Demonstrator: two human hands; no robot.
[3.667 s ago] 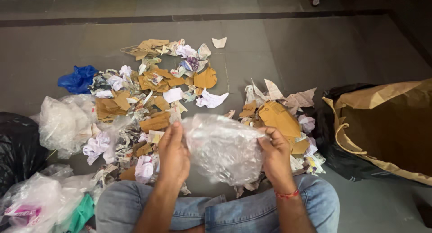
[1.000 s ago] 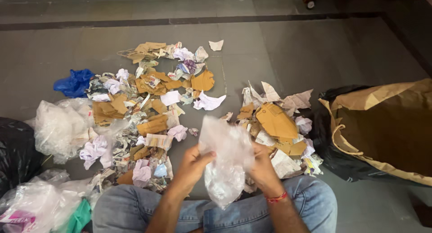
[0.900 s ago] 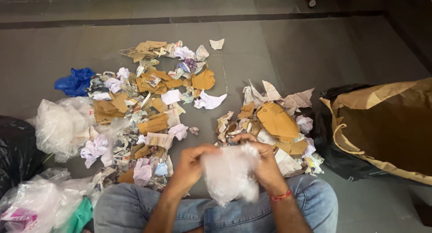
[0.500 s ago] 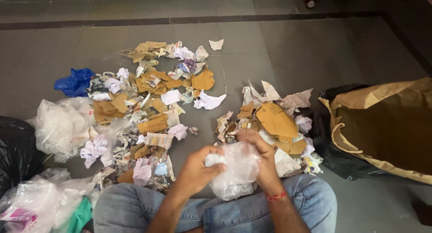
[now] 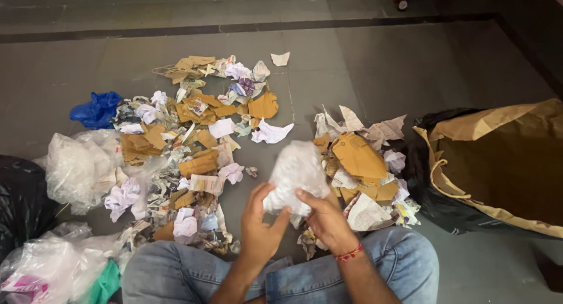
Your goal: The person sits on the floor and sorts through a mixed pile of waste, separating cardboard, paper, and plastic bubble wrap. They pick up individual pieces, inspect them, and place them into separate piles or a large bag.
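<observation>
A: What do the two hands hold?

B: Both hold one crumpled clear plastic bag (image 5: 295, 176). The left hand (image 5: 261, 225) closes on its lower left side, with the thumb up against the plastic. The right hand (image 5: 327, 220) grips the lower right side, fingers curled under it.

A: Why is it held like that?

B: I think the hands press from both sides so the bag stays a tight ball, raised over the jeans-clad knees (image 5: 404, 263) and not touching the floor.

A: Where is the bag relative to the hands?

B: Between them, and it rises above the fingertips.

A: And around them?

B: Just beyond the right hand lies a pile of brown card and paper scraps (image 5: 362, 163). Farther right stands a brown paper bag (image 5: 498, 163). To the left of the left hand is a wider mixed litter pile (image 5: 182, 145), and farther left a heap of clear plastic (image 5: 79, 166).
</observation>
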